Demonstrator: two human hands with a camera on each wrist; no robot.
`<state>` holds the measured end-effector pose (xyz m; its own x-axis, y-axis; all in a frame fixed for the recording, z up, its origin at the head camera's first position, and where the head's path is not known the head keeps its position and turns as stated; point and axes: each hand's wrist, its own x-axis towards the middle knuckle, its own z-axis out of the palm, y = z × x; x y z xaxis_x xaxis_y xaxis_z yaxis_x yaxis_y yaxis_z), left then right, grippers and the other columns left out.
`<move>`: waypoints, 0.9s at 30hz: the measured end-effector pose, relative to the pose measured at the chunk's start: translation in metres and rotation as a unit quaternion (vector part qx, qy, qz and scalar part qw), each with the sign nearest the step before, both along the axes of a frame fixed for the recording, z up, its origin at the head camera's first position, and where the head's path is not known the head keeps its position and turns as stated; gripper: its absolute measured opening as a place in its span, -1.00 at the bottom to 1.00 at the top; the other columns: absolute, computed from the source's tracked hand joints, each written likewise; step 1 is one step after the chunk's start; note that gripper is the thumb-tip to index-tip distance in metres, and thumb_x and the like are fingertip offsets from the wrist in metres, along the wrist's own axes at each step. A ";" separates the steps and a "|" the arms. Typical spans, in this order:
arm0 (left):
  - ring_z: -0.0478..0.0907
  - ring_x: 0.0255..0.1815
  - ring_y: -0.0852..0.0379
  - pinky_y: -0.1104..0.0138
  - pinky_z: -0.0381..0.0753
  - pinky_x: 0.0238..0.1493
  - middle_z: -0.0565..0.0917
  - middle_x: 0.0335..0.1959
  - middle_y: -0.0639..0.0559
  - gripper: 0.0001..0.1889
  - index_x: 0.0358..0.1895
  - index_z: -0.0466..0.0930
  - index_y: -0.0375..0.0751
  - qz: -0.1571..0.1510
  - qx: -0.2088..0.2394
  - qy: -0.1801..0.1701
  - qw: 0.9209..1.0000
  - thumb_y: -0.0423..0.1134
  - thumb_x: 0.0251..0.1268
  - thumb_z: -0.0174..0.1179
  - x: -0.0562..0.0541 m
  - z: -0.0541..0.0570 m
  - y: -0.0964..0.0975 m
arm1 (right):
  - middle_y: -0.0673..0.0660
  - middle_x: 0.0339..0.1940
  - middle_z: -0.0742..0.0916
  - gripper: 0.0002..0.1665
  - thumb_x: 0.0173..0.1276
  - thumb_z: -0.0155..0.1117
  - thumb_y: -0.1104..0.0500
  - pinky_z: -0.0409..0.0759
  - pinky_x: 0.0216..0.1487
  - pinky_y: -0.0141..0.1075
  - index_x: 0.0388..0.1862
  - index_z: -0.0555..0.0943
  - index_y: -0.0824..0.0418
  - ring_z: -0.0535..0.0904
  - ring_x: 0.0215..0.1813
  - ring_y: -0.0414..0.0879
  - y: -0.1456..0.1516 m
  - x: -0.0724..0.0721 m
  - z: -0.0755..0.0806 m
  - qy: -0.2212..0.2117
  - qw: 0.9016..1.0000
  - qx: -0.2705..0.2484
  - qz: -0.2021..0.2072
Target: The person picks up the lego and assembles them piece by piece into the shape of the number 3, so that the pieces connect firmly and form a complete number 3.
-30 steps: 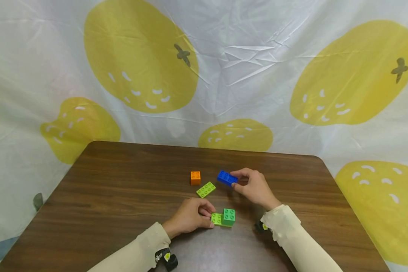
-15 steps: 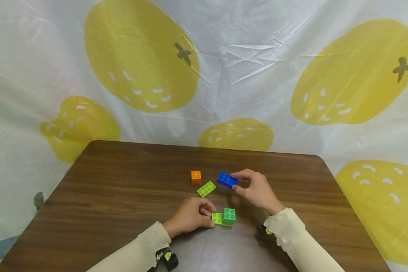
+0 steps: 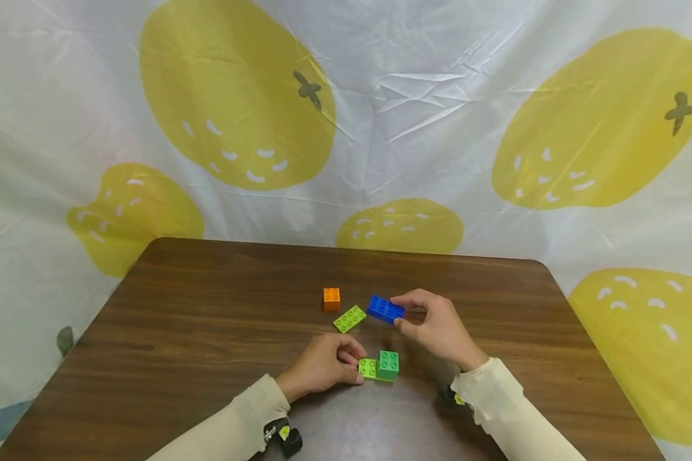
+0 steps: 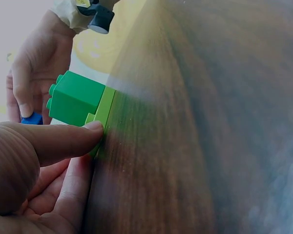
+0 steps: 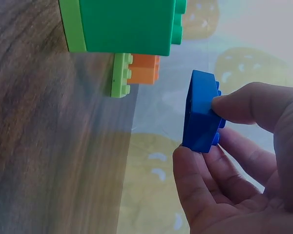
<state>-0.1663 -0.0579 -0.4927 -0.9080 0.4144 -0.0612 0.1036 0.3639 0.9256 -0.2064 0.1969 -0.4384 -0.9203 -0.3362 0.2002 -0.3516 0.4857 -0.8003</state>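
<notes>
My right hand (image 3: 441, 330) pinches a blue building brick (image 3: 385, 309) between thumb and fingers. In the right wrist view the blue brick (image 5: 201, 112) hangs above the tabletop with its studs towards the palm. My left hand (image 3: 323, 363) grips the left end of a lime green flat brick (image 3: 368, 368) lying on the table. A taller green brick (image 3: 388, 364) is mounted on the right half of that flat brick. In the left wrist view the thumb (image 4: 68, 141) presses the lime brick's edge, beside the green brick (image 4: 78, 99).
Behind the left hand a second lime flat brick (image 3: 349, 319) lies diagonally on the wooden table (image 3: 219, 301). An orange brick (image 3: 331, 299) stands just beyond it. A white curtain with yellow fruit prints (image 3: 242, 96) hangs behind the table's far edge.
The right hand has come slightly nearer to me with the blue brick, which has tilted a little. My left hand keeps its hold on the lime flat brick.
</notes>
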 end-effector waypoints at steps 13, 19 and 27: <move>0.69 -0.28 0.25 0.50 0.68 -0.24 0.78 -0.30 0.05 -0.66 -0.15 0.78 -0.21 0.001 -0.008 0.001 1.000 -0.40 -0.04 0.66 0.000 0.003 0.000 | 0.09 0.03 0.82 -0.58 0.24 0.54 0.36 0.79 0.09 -0.13 0.10 0.77 0.19 0.80 0.01 -0.03 0.001 0.013 0.007 0.007 1.000 0.005 0.019; 0.69 -0.27 0.25 0.50 0.68 -0.24 0.78 -0.29 0.05 -0.66 -0.15 0.77 -0.22 -0.001 -0.009 0.004 1.000 -0.40 -0.03 0.66 0.000 0.003 0.000 | 0.09 0.03 0.81 -0.58 0.24 0.54 0.37 0.79 0.10 -0.09 0.10 0.77 0.19 0.80 0.02 -0.03 0.002 0.019 0.006 0.002 0.999 0.001 0.035; 0.69 -0.28 0.27 0.51 0.68 -0.26 0.79 -0.29 0.03 -0.66 -0.14 0.78 -0.24 -0.003 -0.008 0.005 1.000 -0.42 -0.03 0.65 0.001 0.003 0.000 | 0.11 0.04 0.79 -0.58 0.27 0.52 0.37 0.78 0.11 -0.21 0.12 0.76 0.21 0.80 0.04 -0.04 0.004 0.026 0.002 -0.006 0.998 -0.005 0.056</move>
<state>-0.1655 -0.0581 -0.4893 -0.9059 0.4194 -0.0588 0.1156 0.3784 0.9184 -0.1801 0.2011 -0.4365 -0.8792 -0.4357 0.1928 -0.3935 0.4358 -0.8095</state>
